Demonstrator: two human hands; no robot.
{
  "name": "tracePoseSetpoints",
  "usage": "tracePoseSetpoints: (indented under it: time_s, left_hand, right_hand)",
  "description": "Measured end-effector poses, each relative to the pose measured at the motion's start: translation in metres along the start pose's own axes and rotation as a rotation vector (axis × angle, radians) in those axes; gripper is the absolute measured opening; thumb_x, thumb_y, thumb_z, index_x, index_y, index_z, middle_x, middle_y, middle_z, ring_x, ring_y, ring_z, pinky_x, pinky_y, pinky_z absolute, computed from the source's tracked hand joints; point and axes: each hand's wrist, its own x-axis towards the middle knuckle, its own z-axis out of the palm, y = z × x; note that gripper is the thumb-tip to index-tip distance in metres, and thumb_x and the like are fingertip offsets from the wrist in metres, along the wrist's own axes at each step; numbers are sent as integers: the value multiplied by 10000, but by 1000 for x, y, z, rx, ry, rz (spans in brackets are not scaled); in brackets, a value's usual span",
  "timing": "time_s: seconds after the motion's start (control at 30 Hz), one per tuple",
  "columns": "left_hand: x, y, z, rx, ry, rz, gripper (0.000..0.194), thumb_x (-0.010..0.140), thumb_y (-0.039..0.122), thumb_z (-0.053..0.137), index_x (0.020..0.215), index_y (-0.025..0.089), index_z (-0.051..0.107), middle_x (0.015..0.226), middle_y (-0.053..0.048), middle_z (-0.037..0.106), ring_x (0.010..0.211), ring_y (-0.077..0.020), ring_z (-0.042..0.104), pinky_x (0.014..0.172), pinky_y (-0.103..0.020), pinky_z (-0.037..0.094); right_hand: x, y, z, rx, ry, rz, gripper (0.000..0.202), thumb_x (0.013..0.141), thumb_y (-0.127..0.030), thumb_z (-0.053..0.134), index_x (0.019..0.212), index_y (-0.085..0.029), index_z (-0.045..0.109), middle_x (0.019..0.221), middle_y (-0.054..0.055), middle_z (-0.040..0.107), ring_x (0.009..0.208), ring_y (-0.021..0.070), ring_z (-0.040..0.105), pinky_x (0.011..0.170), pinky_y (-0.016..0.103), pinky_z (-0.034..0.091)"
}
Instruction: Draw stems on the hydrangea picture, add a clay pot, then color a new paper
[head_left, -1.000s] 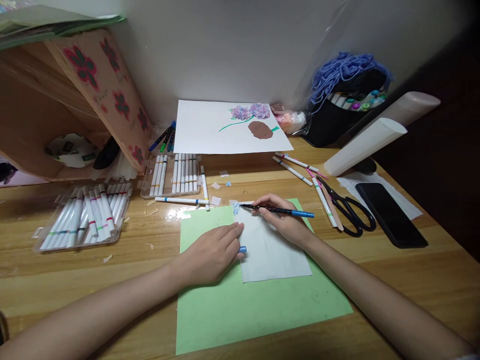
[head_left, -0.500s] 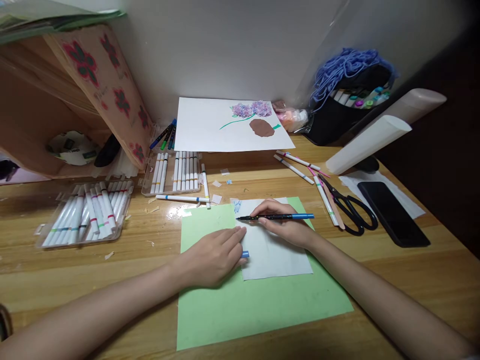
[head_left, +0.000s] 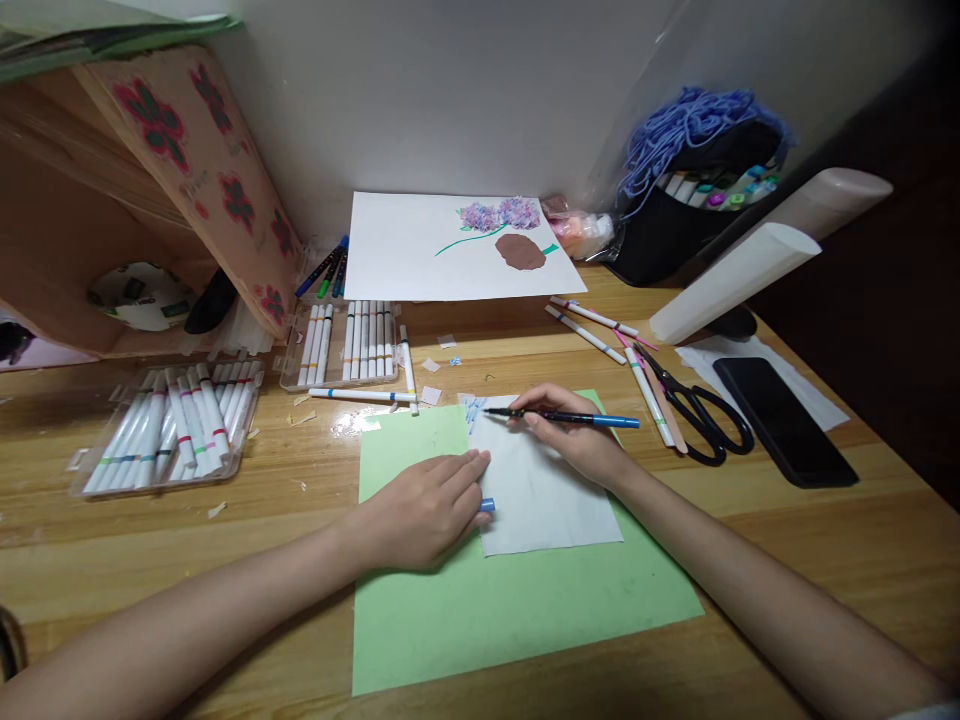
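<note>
My right hand [head_left: 566,430] is closed round a black marker pen [head_left: 577,417] with a blue end. Its tip is at blue strokes [head_left: 474,408] in the upper left corner of a white sheet of paper [head_left: 555,500]. That sheet lies on a larger green sheet [head_left: 442,630]. My left hand [head_left: 427,510] rests on the green sheet and the white sheet's left edge, index and middle fingers stretched forward, the others curled in. A blue pen cap [head_left: 487,505] pokes out from under the curled fingers, most of it hidden.
Marker boxes [head_left: 169,430] and loose markers [head_left: 360,396] lie left. A white sheet with paper flowers [head_left: 457,250] leans at the back. Scissors [head_left: 697,405], a phone [head_left: 784,420], a white tube [head_left: 735,285] and a black pen holder [head_left: 660,240] are right.
My right hand has moved the marker's tip up and slightly right. More blue strokes show in the sheet's corner. My left hand stays in place, and the view has shifted slightly.
</note>
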Motion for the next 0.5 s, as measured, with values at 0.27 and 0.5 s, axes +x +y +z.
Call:
tracePoseSetpoints:
  time_s: [0.27,0.5]
  left_hand:
    - [0,0,0,-4,-10,5,306,957,272,360,867,73,574,1155,-218,609,1029,-282,616,842,-382,533]
    - [0,0,-1,-22,-10,4,316,962,269,341,839,86,567,1158,-213,609,1047,-281,610,844,-381,536]
  right_hand:
    - [0,-3,1,-77,-76,-15,110,824,-220,565,905,-200,638,879,51,673,838,193,659,746,314,506]
    - [1,3,1,-14,172,56,113,846,-275,562,919,-195,594,867,45,681,847,192,676,739,299,506]
